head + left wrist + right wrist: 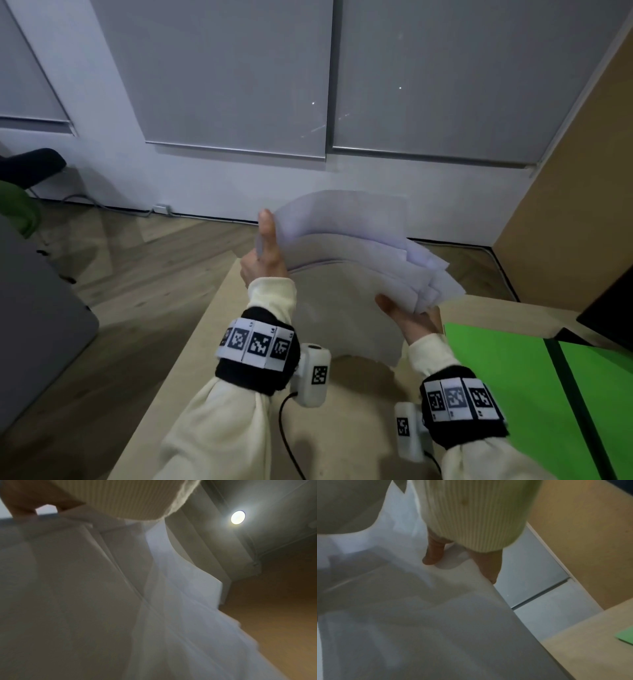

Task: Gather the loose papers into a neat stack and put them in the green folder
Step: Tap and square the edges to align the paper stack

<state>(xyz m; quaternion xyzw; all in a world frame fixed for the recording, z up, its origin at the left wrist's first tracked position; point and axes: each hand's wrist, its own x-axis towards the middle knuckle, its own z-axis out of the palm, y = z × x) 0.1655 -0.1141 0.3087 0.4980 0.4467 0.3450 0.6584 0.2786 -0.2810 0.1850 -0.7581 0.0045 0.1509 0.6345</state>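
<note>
Several white papers (pixel 346 260) are held up above the table, bowed and fanned unevenly toward the right. My left hand (pixel 265 250) grips their left edge, thumb up along the front sheet. My right hand (pixel 407 317) holds the right side from below, with the thumb on the front sheet. The left wrist view looks up along the overlapping papers (pixel 120 601). In the right wrist view the thumb (pixel 434 554) presses on the papers (pixel 419 615). The green folder (pixel 513 383) lies open and flat on the table at the right, and one corner of the folder (pixel 625 637) shows there too.
The light wooden table (pixel 222 342) runs forward from me; a dark object (pixel 613 308) sits on its far right past the folder. A brown board (pixel 575 178) leans at the right. A grey piece of furniture (pixel 37 308) stands left on the wood floor.
</note>
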